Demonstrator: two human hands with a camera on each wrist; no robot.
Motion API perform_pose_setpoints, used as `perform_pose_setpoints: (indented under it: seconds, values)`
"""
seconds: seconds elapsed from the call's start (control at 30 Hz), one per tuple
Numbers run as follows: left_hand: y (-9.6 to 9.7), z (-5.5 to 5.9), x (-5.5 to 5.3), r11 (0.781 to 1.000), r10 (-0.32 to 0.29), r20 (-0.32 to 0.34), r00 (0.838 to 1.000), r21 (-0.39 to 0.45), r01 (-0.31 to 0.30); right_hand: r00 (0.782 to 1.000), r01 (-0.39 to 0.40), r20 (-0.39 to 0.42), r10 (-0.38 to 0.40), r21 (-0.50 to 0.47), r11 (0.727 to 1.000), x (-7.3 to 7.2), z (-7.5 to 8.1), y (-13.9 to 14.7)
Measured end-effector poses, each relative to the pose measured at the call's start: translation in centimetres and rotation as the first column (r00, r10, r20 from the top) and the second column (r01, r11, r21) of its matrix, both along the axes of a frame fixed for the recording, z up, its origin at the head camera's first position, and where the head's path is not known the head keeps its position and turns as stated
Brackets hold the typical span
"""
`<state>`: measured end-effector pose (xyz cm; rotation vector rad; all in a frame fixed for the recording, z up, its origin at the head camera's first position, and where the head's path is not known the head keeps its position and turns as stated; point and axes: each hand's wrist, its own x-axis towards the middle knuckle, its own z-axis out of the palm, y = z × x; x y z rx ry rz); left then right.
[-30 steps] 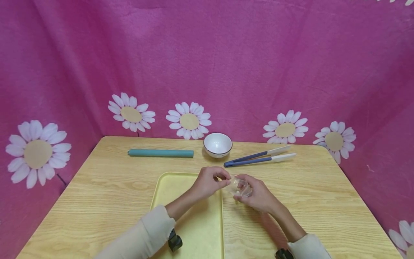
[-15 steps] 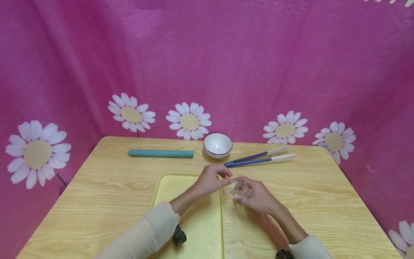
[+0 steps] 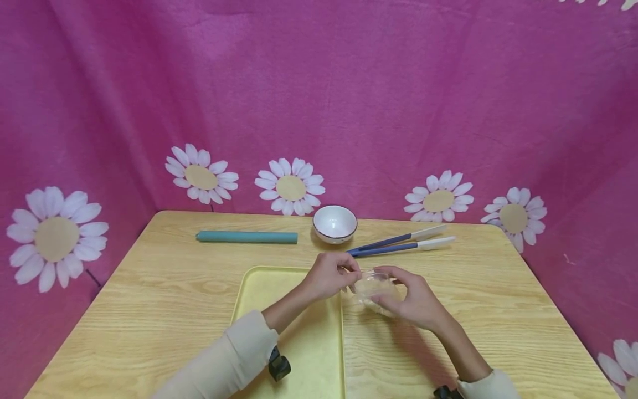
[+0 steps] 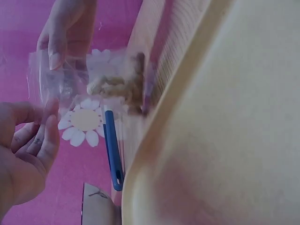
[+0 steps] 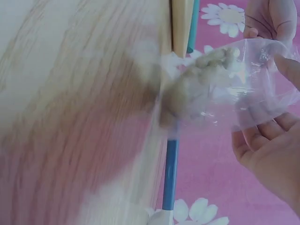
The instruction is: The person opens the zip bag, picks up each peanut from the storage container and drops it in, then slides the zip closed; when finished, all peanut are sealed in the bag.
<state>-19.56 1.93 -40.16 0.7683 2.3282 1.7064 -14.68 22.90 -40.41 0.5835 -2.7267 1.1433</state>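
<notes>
A clear plastic bag (image 3: pixel 377 291) hangs between the two hands, just right of the yellow tray. Small beige lumps, blurred and of unclear kind, lie at its bottom in the left wrist view. My left hand (image 3: pixel 329 275) pinches the bag's edge between thumb and fingertips. With thumb on one side and fingers on the other, my right hand (image 3: pixel 416 302) grips the bag. Through the film of the bag (image 5: pixel 215 93) some fingers of the right hand (image 5: pixel 274 154) show in the right wrist view.
A yellow tray (image 3: pixel 314 354) lies under the left forearm. Behind the hands stand a white bowl (image 3: pixel 335 224) with a dark rim and blue-and-white tongs (image 3: pixel 399 245). A teal stick-like roll (image 3: pixel 246 237) lies at the back left of the wooden table (image 3: pixel 164 310).
My right hand has shifted slightly right and its fingers have spread wider on the bag, which looks broader now. My left hand has moved a little right, still pinching the edge.
</notes>
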Motion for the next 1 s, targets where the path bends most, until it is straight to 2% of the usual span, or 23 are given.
perform_pose_setpoints:
  seconds: [0.1, 0.33, 0.43, 0.53, 0.63, 0.83, 0.93, 1.0]
  values:
    - [0.0, 0.3, 0.2, 0.999, -0.007, 0.063, 0.998, 0.036, 0.005, 0.999, 0.004, -0.046, -0.005, -0.022, 1.000, 0.1, 0.0, 0.4]
    - [-0.4, 0.6, 0.4, 0.996, -0.051, 0.096, 0.994, 0.079, 0.044, 0.992, 0.066, -0.100, -0.074, -0.080, 0.995, 0.3, -0.2, 1.6]
    - [-0.6, 0.6, 0.4, 0.994, -0.067, 0.117, 0.991, 0.099, 0.056, 0.991, 0.085, -0.097, -0.095, -0.110, 0.990, 0.5, -0.2, 2.0]
    - [-0.8, 0.6, 0.6, 0.991, -0.067, 0.135, 0.989, 0.122, 0.051, 0.994, 0.083, -0.057, -0.091, -0.123, 0.989, 0.6, -0.1, 2.4]
    - [-0.8, 0.5, 0.6, 0.993, -0.046, 0.118, 0.992, 0.117, 0.032, 0.998, 0.060, -0.005, -0.061, -0.136, 0.989, 0.7, 0.1, 2.7]
    - [-0.6, 0.4, 0.5, 0.999, 0.041, 0.004, 0.999, 0.021, -0.041, 0.999, 0.017, 0.053, -0.007, -0.197, 0.980, 0.9, 0.4, 3.1]
    - [-0.4, 0.2, 0.6, 0.999, 0.041, -0.026, 0.999, -0.001, -0.041, 0.998, 0.003, 0.061, 0.012, -0.241, 0.971, 0.8, 0.3, 3.2]
    - [-0.2, 0.1, 0.7, 0.999, 0.041, -0.020, 0.999, -0.009, -0.042, 0.998, 0.008, 0.064, 0.010, -0.277, 0.961, 0.8, 0.1, 3.3]
